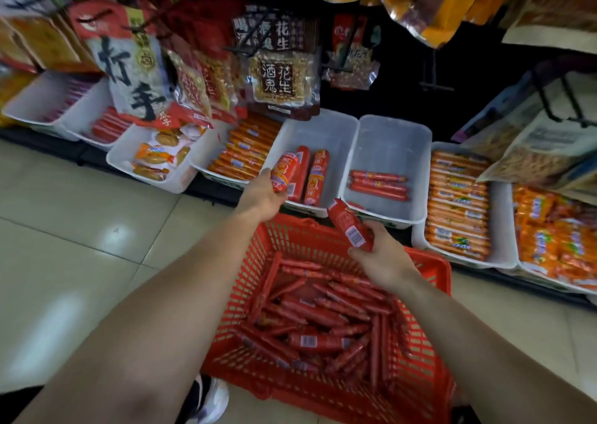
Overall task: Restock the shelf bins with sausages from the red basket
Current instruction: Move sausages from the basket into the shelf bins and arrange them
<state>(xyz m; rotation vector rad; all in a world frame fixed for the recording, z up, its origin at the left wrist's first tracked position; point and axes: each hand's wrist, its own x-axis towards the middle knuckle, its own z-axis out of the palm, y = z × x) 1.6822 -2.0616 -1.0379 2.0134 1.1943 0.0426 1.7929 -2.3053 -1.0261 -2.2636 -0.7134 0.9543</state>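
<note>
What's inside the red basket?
The basket holds a loose pile of red sausages. They cover its bottom, so anything beneath them is hidden.

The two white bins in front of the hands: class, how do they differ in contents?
The left bin holds a few thick sausages lying front to back; the right bin holds thin sausages lying crosswise. Both are white, mostly empty, and side by side.

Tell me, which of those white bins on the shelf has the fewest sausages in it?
The white bin just beyond the right hand: only a few thin red sausages lie at its front, the rest bare. Its neighbours hold more.
</note>
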